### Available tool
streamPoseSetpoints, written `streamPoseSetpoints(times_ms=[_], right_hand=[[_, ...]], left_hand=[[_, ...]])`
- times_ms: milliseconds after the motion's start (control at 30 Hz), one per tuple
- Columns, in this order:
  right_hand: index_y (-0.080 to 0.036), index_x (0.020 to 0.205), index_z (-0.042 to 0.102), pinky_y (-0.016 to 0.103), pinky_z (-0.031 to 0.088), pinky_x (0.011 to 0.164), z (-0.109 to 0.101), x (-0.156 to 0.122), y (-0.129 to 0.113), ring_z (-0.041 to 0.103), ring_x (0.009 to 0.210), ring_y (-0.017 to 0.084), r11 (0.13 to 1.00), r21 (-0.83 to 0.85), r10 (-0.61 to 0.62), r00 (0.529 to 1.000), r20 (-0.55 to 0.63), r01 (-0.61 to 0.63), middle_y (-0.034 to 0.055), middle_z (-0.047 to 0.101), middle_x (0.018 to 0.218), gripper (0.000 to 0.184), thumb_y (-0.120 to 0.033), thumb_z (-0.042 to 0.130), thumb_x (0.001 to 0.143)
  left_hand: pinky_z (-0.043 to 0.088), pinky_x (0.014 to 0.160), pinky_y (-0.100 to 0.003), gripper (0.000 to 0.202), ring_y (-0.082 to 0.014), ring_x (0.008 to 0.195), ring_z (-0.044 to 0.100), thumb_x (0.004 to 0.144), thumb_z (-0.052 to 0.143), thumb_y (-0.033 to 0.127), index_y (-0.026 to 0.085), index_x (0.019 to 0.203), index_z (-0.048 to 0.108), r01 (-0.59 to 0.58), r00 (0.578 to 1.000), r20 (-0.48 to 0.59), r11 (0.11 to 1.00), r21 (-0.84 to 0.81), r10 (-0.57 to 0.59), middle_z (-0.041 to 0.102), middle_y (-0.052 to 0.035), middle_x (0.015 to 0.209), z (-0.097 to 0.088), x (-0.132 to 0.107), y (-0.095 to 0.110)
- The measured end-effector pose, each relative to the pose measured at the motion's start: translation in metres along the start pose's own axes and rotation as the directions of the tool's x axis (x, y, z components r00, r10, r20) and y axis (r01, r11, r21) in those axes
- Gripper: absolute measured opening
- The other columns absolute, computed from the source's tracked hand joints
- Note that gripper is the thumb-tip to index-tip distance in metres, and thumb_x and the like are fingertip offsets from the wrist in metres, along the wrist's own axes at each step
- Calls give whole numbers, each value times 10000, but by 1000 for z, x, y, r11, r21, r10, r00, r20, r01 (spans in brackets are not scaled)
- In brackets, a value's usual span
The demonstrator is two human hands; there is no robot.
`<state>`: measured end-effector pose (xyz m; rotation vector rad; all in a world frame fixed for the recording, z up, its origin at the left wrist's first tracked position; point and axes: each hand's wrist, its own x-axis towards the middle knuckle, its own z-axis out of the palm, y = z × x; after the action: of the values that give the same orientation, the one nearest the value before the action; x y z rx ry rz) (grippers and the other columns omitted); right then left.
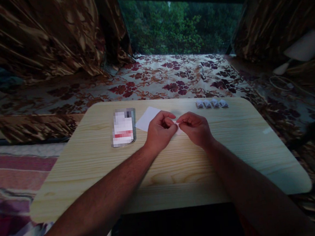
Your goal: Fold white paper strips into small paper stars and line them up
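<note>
Over the middle of the wooden table, my left hand (161, 129) and my right hand (197, 127) meet at a small piece of white paper (178, 130). Both hands are closed, with thumb and fingers pinching the paper from either side. Much of the paper is hidden by the fingers, so its folds cannot be made out. Just beyond my left hand a flat white paper sheet (148, 118) lies on the table. Several small folded paper pieces (211, 103) stand in a row near the far edge, right of my hands.
On the light wooden table (176, 175), a blurred-out phone-shaped item (123, 127) lies left of the sheet. A flowered cloth ledge (176, 76) runs behind, below a window. Brown curtains (64, 34) hang at both sides. A white lamp (305, 46) stands at the right.
</note>
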<state>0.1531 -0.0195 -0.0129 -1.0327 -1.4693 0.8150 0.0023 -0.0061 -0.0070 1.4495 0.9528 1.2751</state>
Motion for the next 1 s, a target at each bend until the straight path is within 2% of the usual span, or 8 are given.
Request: streamPoseSetpoints(times_ms=[133, 300, 533, 700, 833, 900, 1000], right_hand=[[-206, 785, 691, 258, 419, 577, 0, -1, -1, 574, 611, 128, 1000, -22, -18, 1000, -7, 18, -17, 670, 693, 79, -174, 623, 758], [-200, 746, 707, 254, 398, 557, -2, -2, -3, 531, 572, 116, 994, -96, -52, 999, -16, 50, -22, 641, 644, 89, -163, 627, 759], [-195, 718, 702, 256, 394, 556, -5, -1, -4, 526, 568, 118, 994, -92, -59, 998, 5, 59, -20, 639, 633, 76, -152, 645, 742], [-197, 732, 706, 256, 379, 542, -7, -1, -5, 506, 552, 113, 989, -125, -74, 997, 16, 75, -22, 635, 623, 90, -148, 631, 746], [-199, 719, 682, 258, 386, 545, -6, -1, -5, 494, 546, 110, 989, -130, -68, 998, 16, 69, -24, 618, 618, 71, -176, 626, 757], [-201, 774, 674, 254, 392, 544, -5, 0, -5, 505, 552, 110, 995, -87, -39, 999, 16, 41, -26, 619, 633, 45, -193, 631, 760], [-214, 954, 644, 240, 385, 524, -5, 1, -4, 510, 538, 104, 999, 16, 33, 999, 4, -33, -44, 612, 638, 209, -200, 652, 746]], left_hand=[[387, 556, -216, 232, -91, 573, 523, 673, 679, 135, 190, 890, 616, 13, 1000, -8, 1000, 8, -13, 581, 44, 655, 0, 0, -1], [362, 529, -205, 262, -79, 526, 499, 642, 702, 125, 190, 874, 598, 72, 997, -23, 994, -85, -74, 587, 55, 614, 0, 1, 1], [381, 526, -206, 265, -88, 522, 530, 598, 719, 106, 181, 821, 596, 151, 988, -6, 975, -162, -154, 608, 52, 587, 0, 3, 0], [400, 532, -212, 219, -84, 519, 530, 610, 734, 122, 175, 790, 620, 180, 983, 60, 959, -220, -171, 602, 46, 595, -2, 5, -1], [419, 531, -227, 181, -94, 511, 536, 673, 761, 236, 170, 780, 630, 218, 973, 133, 945, -242, -190, 592, 31, 573, -4, 6, 0], [420, 522, -226, 212, -91, 501, 530, 675, 781, 268, 167, 767, 619, 220, 971, 146, 945, -242, -189, 591, 27, 571, -5, 7, 0], [424, 523, -226, 220, -90, 504, 540, 682, 784, 263, 166, 783, 613, 210, 973, 146, 945, -252, -177, 603, 25, 586, -6, 8, -2]])
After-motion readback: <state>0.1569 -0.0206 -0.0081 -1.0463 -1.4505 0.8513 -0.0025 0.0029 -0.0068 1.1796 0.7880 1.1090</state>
